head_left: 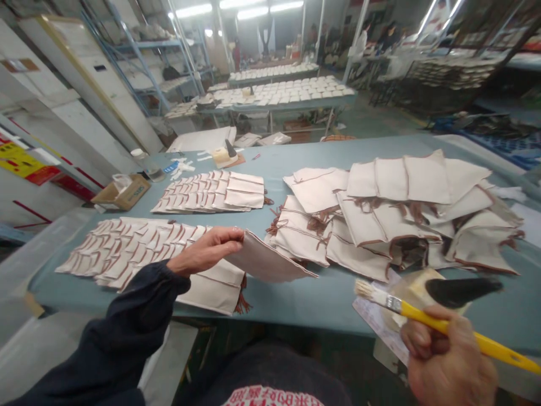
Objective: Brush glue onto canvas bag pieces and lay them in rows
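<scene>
My left hand [211,248] pinches one edge of a flat cream fabric piece [270,260] with brown-edged seams. That piece is tilted above the table, beside an overlapping row of similar pieces [131,248]. Brown threads hang from the nearest piece in the row. In my right hand [452,355] is a paintbrush [406,310] with a yellow handle and pale bristles, held over the table's front edge. Just behind the brush sits a cream container with a black spout-like part [460,290], resting on a sheet of card or paper.
A loose heap of cream pieces [393,208] covers the table's right side. Further back on the blue-green table [270,197] stand another row [207,192], a tissue box [120,192], a clear jar [147,165] and a second cream container [226,155]. More laden tables and shelving lie beyond.
</scene>
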{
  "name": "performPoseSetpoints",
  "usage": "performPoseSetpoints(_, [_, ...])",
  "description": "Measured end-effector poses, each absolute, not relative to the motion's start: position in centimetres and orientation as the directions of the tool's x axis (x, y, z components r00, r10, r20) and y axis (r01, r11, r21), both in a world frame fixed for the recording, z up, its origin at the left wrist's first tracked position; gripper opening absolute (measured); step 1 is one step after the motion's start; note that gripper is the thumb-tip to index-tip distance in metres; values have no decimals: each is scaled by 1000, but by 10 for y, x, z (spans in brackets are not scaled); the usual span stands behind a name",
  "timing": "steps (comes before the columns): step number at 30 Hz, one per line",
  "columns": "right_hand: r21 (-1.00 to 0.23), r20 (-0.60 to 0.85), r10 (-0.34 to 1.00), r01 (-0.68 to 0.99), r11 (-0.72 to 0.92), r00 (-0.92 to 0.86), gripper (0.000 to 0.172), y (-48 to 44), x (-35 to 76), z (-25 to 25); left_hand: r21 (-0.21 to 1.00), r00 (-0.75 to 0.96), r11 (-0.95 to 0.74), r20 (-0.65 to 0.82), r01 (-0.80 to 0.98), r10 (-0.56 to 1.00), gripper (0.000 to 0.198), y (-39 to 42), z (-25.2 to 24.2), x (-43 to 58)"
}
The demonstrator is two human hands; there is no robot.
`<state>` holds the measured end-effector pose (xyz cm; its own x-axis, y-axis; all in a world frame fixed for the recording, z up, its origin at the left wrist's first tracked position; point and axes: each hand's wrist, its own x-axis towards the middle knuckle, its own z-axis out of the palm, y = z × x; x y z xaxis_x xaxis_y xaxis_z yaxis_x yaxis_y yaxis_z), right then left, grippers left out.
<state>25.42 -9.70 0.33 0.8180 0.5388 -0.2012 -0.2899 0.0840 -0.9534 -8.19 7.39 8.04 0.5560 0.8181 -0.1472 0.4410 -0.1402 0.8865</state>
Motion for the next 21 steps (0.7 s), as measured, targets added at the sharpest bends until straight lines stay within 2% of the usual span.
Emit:
performPoseSetpoints(5, [-940, -243, 528, -332, 79, 814, 32, -93, 236, -9, 902, 514, -98, -148, 420, 845, 21, 103, 87, -109])
performPoseSetpoints(10, [-951, -215, 520, -299, 82, 826, 33, -91, 223, -10, 921, 470, -21, -178, 388, 865, 27, 135, 82, -124])
performPoseSetpoints(13, [-949, -259, 489, -312, 30, 833, 32, -88, 220, -10, 928, 463, -10, -176, 371, 869, 28, 150, 79, -127])
performPoseSetpoints(16, [-946, -285, 472, -323, 0, 834, 30, -82, 215, -10, 926, 457, -33, -154, 376, 876, 23, 161, 81, -130])
performPoseSetpoints(21, [-954, -245, 541, -298, 12, 804, 28, -67, 202, -13, 902, 464, -139, -73, 408, 883, 18, 162, 86, -144])
